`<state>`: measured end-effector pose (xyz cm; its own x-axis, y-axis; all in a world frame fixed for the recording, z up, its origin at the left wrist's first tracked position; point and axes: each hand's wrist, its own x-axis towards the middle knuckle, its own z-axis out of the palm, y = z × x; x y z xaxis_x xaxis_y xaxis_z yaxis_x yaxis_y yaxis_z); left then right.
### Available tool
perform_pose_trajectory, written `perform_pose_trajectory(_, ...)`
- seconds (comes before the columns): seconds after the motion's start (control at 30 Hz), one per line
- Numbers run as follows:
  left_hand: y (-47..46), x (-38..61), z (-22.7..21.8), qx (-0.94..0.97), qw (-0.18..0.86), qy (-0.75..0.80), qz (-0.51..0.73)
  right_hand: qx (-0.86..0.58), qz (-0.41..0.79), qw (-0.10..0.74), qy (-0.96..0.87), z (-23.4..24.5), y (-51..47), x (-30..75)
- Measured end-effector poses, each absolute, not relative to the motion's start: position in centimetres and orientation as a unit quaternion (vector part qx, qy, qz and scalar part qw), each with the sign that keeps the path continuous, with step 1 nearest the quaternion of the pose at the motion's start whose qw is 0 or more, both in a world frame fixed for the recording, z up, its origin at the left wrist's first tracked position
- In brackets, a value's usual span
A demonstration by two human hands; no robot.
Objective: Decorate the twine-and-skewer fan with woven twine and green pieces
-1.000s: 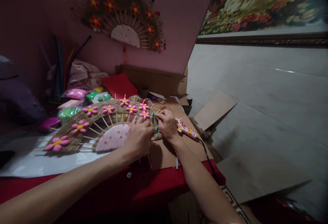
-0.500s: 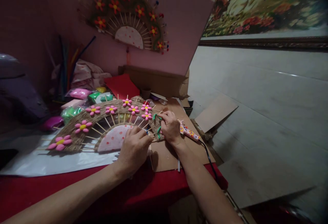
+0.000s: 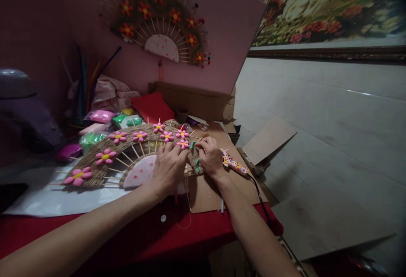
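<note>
A fan-shaped craft piece [image 3: 111, 141] of twine wrapped over thin sticks lies on the table, set with pink flowers [image 3: 106, 156] with yellow centres. Its inner half-circle [image 3: 142, 171] is white with red dots. Over the fan's right part is my left hand [image 3: 169, 165], fingers curled down and closed, its fingertips hidden. My right hand [image 3: 211, 156] is at the fan's right end, thumb and fingers pinched on a thin wavy green strip [image 3: 192, 145] that lies against the twine. Some of the strip is hidden by my fingers.
To the right, a flower-patterned glue gun [image 3: 234, 165] with a black cord rests on cardboard [image 3: 206, 196]. Bagged coloured clay [image 3: 101, 116] lies at the back left. A finished fan [image 3: 161, 27] with orange flowers is on a pink board behind. A white disc [image 3: 163, 218] lies on the red cloth [image 3: 139, 234].
My left hand has moved up and forward, from the fan's lower edge onto its right part. My right hand stays at the green strip. The white disc on the cloth now shows.
</note>
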<state>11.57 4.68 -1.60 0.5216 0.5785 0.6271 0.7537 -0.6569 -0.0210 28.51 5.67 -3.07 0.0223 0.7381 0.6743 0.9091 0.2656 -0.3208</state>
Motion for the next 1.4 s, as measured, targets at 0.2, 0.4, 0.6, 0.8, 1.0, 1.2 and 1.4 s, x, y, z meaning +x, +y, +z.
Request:
perform_pose_trajectory(0.2,5.6,12.6,-2.3,-0.857,0.189,-0.397,-0.268,-0.598,-0.098,0.388,-0.694,-3.2,5.8,28.7)
perform_pose_trajectory(0.4,5.7,13.1,-2.6,-0.863,0.178,-0.4,-0.253,-0.599,-0.093,0.373,-0.703,-3.0,5.6,28.4)
perform_pose_trajectory(0.6,5.7,13.2,-2.8,-0.86,0.173,-0.406,-0.258,-0.6,-0.091,0.374,-0.701,-3.0,5.6,28.4)
perform_pose_trajectory(0.8,5.7,13.3,-3.2,-0.854,0.169,-0.415,-0.263,-0.606,-0.093,0.368,-0.699,-2.9,5.5,28.3)
perform_pose_trajectory(1.0,5.8,13.2,-3.4,-0.855,0.161,-0.418,-0.26,-0.605,-0.088,0.359,-0.705,-2.9,5.5,28.2)
perform_pose_trajectory(1.2,5.8,13.2,-3.4,-0.857,0.159,-0.409,-0.27,-0.595,-0.079,0.36,-0.714,-2.9,5.5,28.3)
perform_pose_trajectory(1.4,5.7,13.1,-3.4,-0.858,0.158,-0.413,-0.263,-0.588,-0.078,0.377,-0.711,-2.8,5.3,28.4)
